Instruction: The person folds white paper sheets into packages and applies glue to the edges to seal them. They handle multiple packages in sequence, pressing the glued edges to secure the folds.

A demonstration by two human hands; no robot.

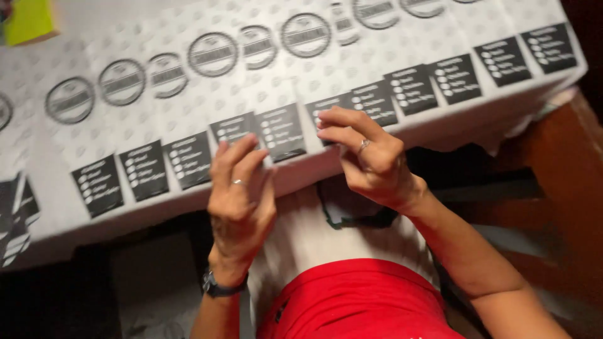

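Note:
A long white printed sheet (pixel 188 94) lies across the table, with a row of round black emblems along its far side and a row of black rectangular panels along its near edge. My left hand (pixel 240 194) touches the near edge with fingertips at one black panel (pixel 235 127). My right hand (pixel 370 157) rests its fingertips on the edge beside another black panel (pixel 281 132). Both hands wear a ring; the left wrist has a dark watch (pixel 220 285). The fingers are curled at the sheet's edge; a firm grip is not visible.
A yellow-green object (pixel 28 20) sits at the far left corner. More printed sheets (pixel 16 213) stack at the left edge. A wooden surface (pixel 565 163) lies to the right. My lap shows white and red cloth (pixel 352 301) below the table.

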